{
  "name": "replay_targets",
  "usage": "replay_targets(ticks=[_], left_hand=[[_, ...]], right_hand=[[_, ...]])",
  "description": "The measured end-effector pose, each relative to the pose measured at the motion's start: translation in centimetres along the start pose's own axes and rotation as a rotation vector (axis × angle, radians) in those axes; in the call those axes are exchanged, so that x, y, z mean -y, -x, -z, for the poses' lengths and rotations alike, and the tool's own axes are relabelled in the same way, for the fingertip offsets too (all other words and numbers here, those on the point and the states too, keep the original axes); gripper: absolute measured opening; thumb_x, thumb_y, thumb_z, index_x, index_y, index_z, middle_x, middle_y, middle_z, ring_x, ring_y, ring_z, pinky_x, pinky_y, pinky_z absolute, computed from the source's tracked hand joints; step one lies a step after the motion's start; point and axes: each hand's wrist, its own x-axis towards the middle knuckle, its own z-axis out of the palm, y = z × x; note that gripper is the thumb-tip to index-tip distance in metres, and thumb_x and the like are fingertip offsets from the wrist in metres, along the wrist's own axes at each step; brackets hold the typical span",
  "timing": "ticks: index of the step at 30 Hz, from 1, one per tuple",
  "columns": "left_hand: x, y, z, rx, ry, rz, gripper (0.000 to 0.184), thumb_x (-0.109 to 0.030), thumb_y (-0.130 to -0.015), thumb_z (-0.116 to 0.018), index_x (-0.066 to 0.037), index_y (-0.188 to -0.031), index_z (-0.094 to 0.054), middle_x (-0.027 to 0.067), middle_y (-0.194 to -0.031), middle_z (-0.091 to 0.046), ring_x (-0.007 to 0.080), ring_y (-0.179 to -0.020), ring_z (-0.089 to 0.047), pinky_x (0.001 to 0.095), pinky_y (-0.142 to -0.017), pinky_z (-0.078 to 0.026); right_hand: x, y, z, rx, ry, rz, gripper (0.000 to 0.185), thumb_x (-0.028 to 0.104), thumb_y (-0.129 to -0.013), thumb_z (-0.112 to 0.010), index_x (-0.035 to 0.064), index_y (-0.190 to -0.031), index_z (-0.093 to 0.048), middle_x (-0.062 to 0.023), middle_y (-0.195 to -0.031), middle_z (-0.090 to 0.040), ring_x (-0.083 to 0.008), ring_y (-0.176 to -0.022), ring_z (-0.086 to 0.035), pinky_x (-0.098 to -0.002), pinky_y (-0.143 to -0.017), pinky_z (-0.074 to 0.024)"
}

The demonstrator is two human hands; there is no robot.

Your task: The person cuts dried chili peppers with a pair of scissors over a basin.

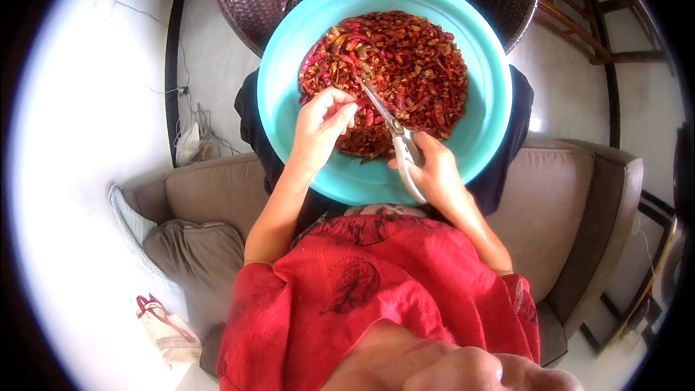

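A turquoise basin [483,127] rests on my lap, holding a heap of cut dried red chilies [416,58] with pale seeds among them. My right hand [434,170] is wrapped round the light grey handles of a pair of scissors [397,130]. The blades point up and left over the chilies and look nearly closed. Just left of the blades, my left hand [322,127] is closed in a pinch above the heap. Whatever lies between its fingertips is too small or hidden to make out.
Beyond the basin stands a brown woven chair [250,0]. I sit on a grey-brown sofa [539,188], with a dark cushion [199,253] at the left. A wooden rack-like frame [601,11] is at upper right; cables [199,119] lie on the floor at left.
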Motion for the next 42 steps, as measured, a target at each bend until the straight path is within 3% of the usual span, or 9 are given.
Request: replay_targets(ticks=[6,8,11,17,21,29,36,42], left_hand=[[0.1,-0.2,0.0,0.011,0.002,0.006,0.008,-0.011,-0.096,-0.062,-0.003,-0.094,-0.06,-0.0029,-0.074,-0.058,0.0037,-0.064,-0.052,0.0204,-0.058,-0.042],[0.0,-0.2,0.1,0.037,-0.003,0.03,0.008,-0.013,-0.097,-0.061,-0.006,-0.096,-0.06,-0.0028,-0.078,-0.057,0.0039,-0.07,-0.052,0.0186,-0.062,-0.04],[-0.1,-0.4,0.0,-0.026,-0.003,-0.011,0.007,-0.01,-0.097,-0.061,-0.004,-0.093,-0.06,-0.0027,-0.074,-0.058,0.004,-0.064,-0.052,0.0204,-0.057,-0.041],[0.2,-0.3,-0.4,0.017,0.075,0.019,0.006,-0.009,-0.096,-0.06,-0.004,-0.094,-0.059,-0.0022,-0.075,-0.058,0.004,-0.066,-0.052,0.0199,-0.059,-0.041],[0.2,-0.2,-0.6,0.023,0.074,0.019,0.005,-0.008,-0.096,-0.06,-0.004,-0.094,-0.059,-0.0024,-0.075,-0.058,0.004,-0.067,-0.052,0.0198,-0.059,-0.041],[0.3,-0.4,-0.3,0.005,-0.009,0.023,0.008,-0.01,-0.097,-0.061,-0.003,-0.094,-0.059,-0.0021,-0.074,-0.058,0.0044,-0.065,-0.052,0.0203,-0.058,-0.041],[0.1,-0.2,-0.6,-0.053,0.101,0.035,0.007,-0.011,-0.097,-0.061,-0.004,-0.097,-0.059,-0.0017,-0.076,-0.058,0.0044,-0.067,-0.053,0.02,-0.059,-0.041],[0.7,-0.1,-0.8,0.044,0.124,-0.016,0.004,-0.007,-0.097,-0.06,-0.003,-0.098,-0.06,-0.0016,-0.077,-0.058,0.0046,-0.067,-0.053,0.02,-0.059,-0.042]], right_hand=[[-0.5,-0.2,0.1,0.084,0.001,-0.089,0.038,0.027,-0.078,-0.082,-0.0012,-0.091,-0.06,-0.0178,-0.077,-0.061,-0.0288,-0.066,-0.058,-0.0412,-0.063,-0.0463],[-0.1,-0.3,0.6,0.169,0.02,-0.165,0.047,0.037,-0.077,-0.081,-0.0014,-0.096,-0.062,-0.022,-0.088,-0.065,-0.0371,-0.08,-0.066,-0.0433,-0.072,-0.0512],[0.1,0.1,0.3,0.061,0.029,-0.064,0.052,0.037,-0.076,-0.082,-0.0002,-0.103,-0.059,-0.0184,-0.086,-0.063,-0.0306,-0.077,-0.062,-0.0415,-0.07,-0.0484],[0.5,0.0,0.6,0.101,0.034,-0.049,0.058,0.039,-0.076,-0.08,-0.0003,-0.111,-0.055,-0.0196,-0.098,-0.061,-0.0341,-0.091,-0.062,-0.0439,-0.079,-0.0485],[0.7,0.0,0.4,0.093,0.055,-0.047,0.059,0.039,-0.075,-0.081,-0.0004,-0.11,-0.055,-0.0195,-0.096,-0.061,-0.0343,-0.089,-0.062,-0.044,-0.079,-0.0484],[-0.6,0.0,-0.4,0.049,0.029,-0.02,0.039,0.03,-0.078,-0.082,-0.0004,-0.09,-0.059,-0.0182,-0.075,-0.061,-0.0334,-0.066,-0.061,-0.0417,-0.063,-0.048],[0.4,0.1,0.2,0.054,0.047,-0.038,0.048,0.035,-0.076,-0.081,0.0005,-0.101,-0.058,-0.0179,-0.085,-0.062,-0.0326,-0.077,-0.062,-0.0428,-0.07,-0.0485],[0.7,0.1,0.1,0.065,0.04,-0.05,0.053,0.037,-0.074,-0.082,0.0003,-0.103,-0.055,-0.0165,-0.09,-0.06,-0.0328,-0.084,-0.061,-0.0428,-0.074,-0.0478]])
